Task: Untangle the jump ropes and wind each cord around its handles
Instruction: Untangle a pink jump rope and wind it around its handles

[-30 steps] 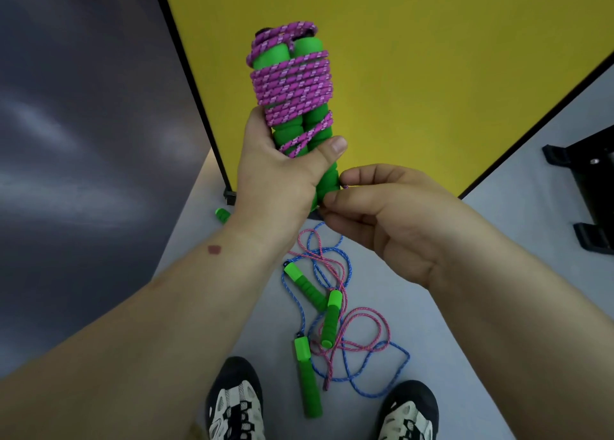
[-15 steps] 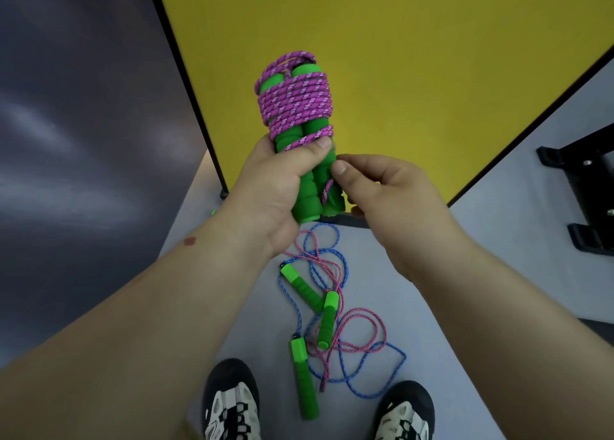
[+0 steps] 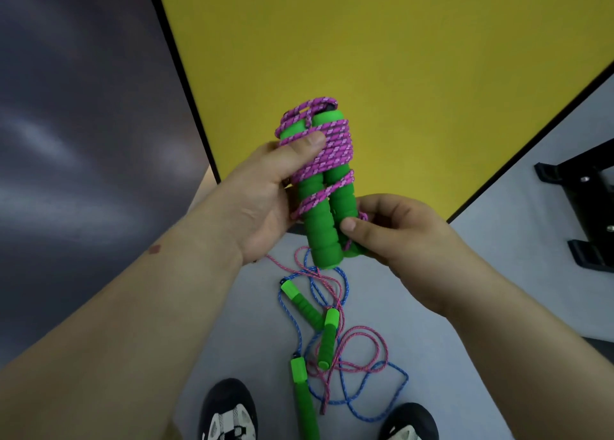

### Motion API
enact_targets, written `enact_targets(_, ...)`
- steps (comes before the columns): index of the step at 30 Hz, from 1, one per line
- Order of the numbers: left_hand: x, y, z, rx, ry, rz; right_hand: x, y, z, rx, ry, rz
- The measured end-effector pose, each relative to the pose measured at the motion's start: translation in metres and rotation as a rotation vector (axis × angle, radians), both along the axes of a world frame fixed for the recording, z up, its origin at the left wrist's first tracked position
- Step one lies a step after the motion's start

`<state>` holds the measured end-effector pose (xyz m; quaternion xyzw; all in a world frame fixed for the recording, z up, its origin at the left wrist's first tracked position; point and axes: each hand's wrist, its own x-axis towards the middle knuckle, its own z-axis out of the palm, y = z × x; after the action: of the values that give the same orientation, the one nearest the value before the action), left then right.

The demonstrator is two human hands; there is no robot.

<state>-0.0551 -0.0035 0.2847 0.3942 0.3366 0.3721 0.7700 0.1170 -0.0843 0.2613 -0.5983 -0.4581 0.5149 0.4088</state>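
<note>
I hold a pair of green foam handles (image 3: 324,220) upright and side by side, with a purple cord (image 3: 327,145) wound around their upper half. My left hand (image 3: 265,193) grips the wound part, thumb pressed across the coils. My right hand (image 3: 392,233) pinches the lower end of the right handle, where the purple cord's end sits. On the floor below lie a blue cord (image 3: 365,391) and a pink cord (image 3: 362,350), tangled together with three green handles (image 3: 327,338).
A yellow panel (image 3: 382,57) with a black edge stands ahead, and a dark wall is at the left. A black metal frame (image 3: 584,207) sits on the grey floor (image 3: 465,306) at the right. My two shoes (image 3: 229,413) flank the tangled ropes.
My left hand slid up from the lower handles onto the wound coils. My right hand moved under to pinch the bottom of the right handle. The bundle sank lower in view.
</note>
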Motion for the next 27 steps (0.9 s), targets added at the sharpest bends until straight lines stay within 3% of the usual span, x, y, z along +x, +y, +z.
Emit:
enact_targets(4, 0.003, -0.004, -0.009, 0.224, 0.177, 0.037, 0.000, 0.006, 0.005, 0.017, -0.169, -0.029)
enact_targets(6, 0.004, -0.007, -0.013, 0.374, 0.321, 0.031, -0.003, 0.012, 0.021, 0.193, -0.238, -0.204)
enact_targets(8, 0.005, -0.010, -0.014, 0.459, 0.408, 0.017, -0.006, 0.015, 0.039, 0.380, -0.376, -0.241)
enact_targets(14, 0.008, -0.014, -0.015, 0.527, 0.444, 0.009, -0.003, 0.025, 0.054, 0.493, -0.842, -0.009)
enact_targets(21, 0.006, -0.013, -0.016, 0.527, 0.452, -0.012, 0.000, 0.023, 0.059, 0.601, -1.055, 0.086)
enact_targets(24, 0.007, -0.014, -0.015, 0.571, 0.500, -0.033, -0.007, 0.021, 0.062, 0.632, -0.969, 0.042)
enact_targets(27, 0.005, -0.015, -0.014, 0.609, 0.588, -0.043, -0.011, 0.022, 0.069, 0.463, -0.541, -0.098)
